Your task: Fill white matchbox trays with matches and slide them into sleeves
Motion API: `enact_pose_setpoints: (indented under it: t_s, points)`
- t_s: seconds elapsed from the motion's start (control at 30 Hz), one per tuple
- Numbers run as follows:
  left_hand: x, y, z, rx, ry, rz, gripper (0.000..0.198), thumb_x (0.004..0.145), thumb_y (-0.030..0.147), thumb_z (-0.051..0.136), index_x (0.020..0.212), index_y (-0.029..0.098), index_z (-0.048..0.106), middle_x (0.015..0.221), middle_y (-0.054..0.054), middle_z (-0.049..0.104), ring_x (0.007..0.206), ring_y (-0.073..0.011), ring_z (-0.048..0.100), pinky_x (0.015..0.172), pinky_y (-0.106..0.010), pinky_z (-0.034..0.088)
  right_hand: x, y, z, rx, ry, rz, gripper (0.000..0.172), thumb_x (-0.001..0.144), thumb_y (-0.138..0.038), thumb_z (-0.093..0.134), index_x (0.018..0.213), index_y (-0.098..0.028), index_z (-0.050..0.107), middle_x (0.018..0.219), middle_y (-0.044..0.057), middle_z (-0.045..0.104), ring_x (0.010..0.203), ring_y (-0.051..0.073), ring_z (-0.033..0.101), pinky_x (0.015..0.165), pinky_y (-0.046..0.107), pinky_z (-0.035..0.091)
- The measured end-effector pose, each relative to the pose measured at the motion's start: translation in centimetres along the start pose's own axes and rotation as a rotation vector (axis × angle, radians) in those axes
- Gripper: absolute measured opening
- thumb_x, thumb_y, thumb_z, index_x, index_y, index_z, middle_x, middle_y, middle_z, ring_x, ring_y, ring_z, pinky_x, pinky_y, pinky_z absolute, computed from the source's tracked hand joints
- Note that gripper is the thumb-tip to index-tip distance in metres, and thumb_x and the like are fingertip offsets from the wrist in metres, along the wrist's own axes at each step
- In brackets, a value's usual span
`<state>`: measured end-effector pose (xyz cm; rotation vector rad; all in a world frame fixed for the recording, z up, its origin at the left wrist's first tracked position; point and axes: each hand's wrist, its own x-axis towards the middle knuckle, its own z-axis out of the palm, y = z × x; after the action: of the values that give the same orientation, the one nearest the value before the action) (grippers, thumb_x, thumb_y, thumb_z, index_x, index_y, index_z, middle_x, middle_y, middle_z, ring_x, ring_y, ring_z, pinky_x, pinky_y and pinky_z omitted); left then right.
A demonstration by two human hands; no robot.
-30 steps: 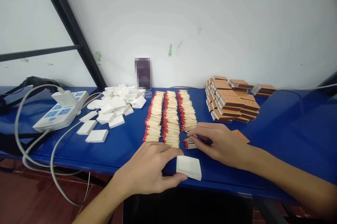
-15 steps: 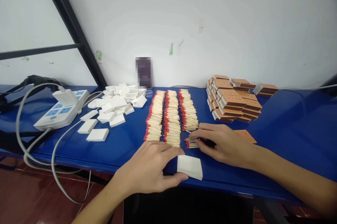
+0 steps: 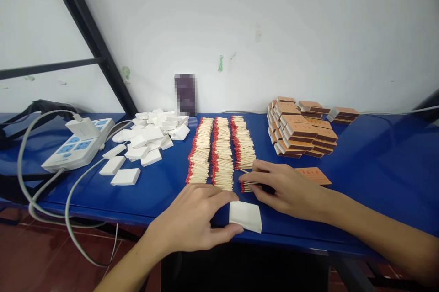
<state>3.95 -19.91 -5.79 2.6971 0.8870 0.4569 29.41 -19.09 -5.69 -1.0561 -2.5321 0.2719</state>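
Note:
Between the thumb and index finger of my left hand (image 3: 195,219) is a white matchbox tray (image 3: 245,216), gripped by its left end at the table's front edge. My right hand (image 3: 284,187) bends over a small bunch of red-tipped matches (image 3: 246,187), fingertips closed on them; the fingers partly hide the bunch. Three long rows of matches lie behind the hands: a left row (image 3: 200,150), a middle row (image 3: 222,155) and a right row (image 3: 244,143). An orange matchbox sleeve (image 3: 313,176) lies flat just beyond my right wrist.
White trays (image 3: 151,136) are heaped at the left, near a power strip (image 3: 78,146) with looping cables. Brown matchboxes (image 3: 298,130) are stacked at the back right. A blurred dark phone-like panel (image 3: 185,94) leans on the wall. The blue table (image 3: 370,173) ends close below my hands.
My right fingers have shifted slightly left and further over the small bunch of matches. My left hand keeps its hold on the tray. The whole view has moved a little.

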Motion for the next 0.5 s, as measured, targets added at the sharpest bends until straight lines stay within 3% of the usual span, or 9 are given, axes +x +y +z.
enact_pose_setpoints:
  t_s: [0.27, 0.5]
  points:
    - [-0.07, 0.11, -0.01, 0.011, 0.006, 0.012, 0.037, 0.089, 0.044, 0.069, 0.119, 0.023, 0.065, 0.093, -0.002, 0.073, 0.085, -0.0246, 0.07, 0.079, -0.035, 0.049, 0.38, -0.18, 0.8, -0.037, 0.211, 0.081, 0.014, 0.094, -0.014, 0.049, 0.094, -0.018, 0.062, 0.084, 0.004, 0.059, 0.069, 0.015, 0.058, 0.061, 0.027, 0.045]
    - [0.08, 0.05, -0.09, 0.016, 0.005, 0.01, 0.038, 0.088, 0.043, 0.071, 0.119, 0.022, 0.065, 0.083, -0.001, 0.07, 0.078, -0.023, 0.068, 0.075, -0.034, 0.048, 0.2, -0.01, 1.03, -0.042, 0.162, 0.129, 0.014, 0.092, -0.014, 0.05, 0.085, -0.019, 0.062, 0.084, 0.004, 0.058, 0.069, 0.015, 0.056, 0.061, 0.028, 0.044]
